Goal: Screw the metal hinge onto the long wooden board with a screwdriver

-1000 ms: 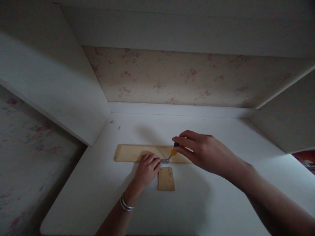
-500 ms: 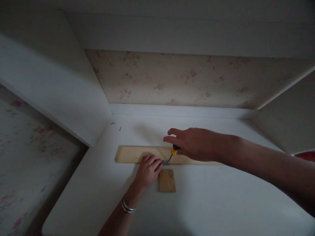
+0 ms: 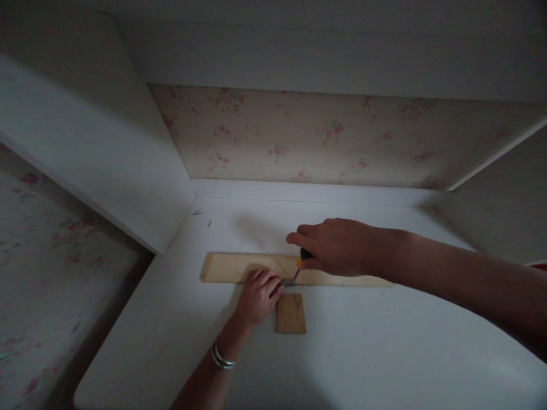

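The screwdriver (image 3: 299, 265) stands tilted on the board (image 3: 226, 267), its tip down at a small metal fitting (image 3: 289, 281) near the board's front edge. My right hand (image 3: 337, 246) is closed over the dark top of the handle; my left hand (image 3: 258, 295) has its fingers curled together, pinching the fitting in place. A small wood piece (image 3: 291, 314) lies just in front, on the white shelf (image 3: 384, 353).

The risk I judge: the shaft leans, so the tip may skip off the fitting and jab the left fingertips right beside it, or gouge the board. The dim light makes the tip's seating hard to check.

Against a second ago, the right hand has turned flatter over the handle and its forearm lies lower, uncovering the board's right end. The left hand and wood piece have not moved.
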`<state>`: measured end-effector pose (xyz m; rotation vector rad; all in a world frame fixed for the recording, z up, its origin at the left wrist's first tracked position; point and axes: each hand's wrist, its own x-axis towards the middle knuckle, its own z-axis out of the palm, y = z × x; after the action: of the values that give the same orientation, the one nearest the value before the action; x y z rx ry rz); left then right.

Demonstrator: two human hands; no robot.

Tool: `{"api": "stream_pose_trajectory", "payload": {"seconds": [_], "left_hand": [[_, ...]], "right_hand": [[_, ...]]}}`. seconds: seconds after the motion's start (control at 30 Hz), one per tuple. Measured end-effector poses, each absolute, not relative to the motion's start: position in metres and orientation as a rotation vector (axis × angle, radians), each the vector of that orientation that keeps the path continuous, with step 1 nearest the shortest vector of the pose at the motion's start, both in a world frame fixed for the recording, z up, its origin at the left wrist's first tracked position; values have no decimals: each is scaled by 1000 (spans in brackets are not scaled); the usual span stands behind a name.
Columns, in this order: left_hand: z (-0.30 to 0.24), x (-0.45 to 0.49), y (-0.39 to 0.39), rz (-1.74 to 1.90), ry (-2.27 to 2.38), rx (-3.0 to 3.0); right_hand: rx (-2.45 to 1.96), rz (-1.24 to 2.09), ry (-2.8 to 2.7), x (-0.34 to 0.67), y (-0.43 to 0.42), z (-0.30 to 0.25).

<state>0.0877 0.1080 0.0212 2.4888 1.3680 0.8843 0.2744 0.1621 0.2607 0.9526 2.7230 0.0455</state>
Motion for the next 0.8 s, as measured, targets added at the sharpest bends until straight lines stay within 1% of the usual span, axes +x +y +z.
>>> {"api": "stream_pose_trajectory", "payload": {"seconds": [0.13, 0.27, 0.37, 0.43, 0.57, 0.7, 0.8], "left_hand": [[20, 87, 108, 902, 1373, 2489], [19, 87, 108, 889, 1360, 2495], [19, 87, 108, 881, 1368, 2493], [20, 87, 107, 872, 1373, 2492], [21, 87, 107, 875, 1359, 2490], [20, 87, 107, 895, 1364, 2481], [20, 87, 107, 896, 1364, 2485]], "right_hand": [[752, 38, 2727, 275, 166, 260], [890, 37, 2653, 273, 167, 262], [803, -2, 2686, 271, 169, 264], [779, 45, 2658, 270, 170, 264], [918, 97, 2585, 268, 171, 266], [741, 6, 2633, 264, 167, 266], [814, 87, 2601, 262, 165, 264]]}}
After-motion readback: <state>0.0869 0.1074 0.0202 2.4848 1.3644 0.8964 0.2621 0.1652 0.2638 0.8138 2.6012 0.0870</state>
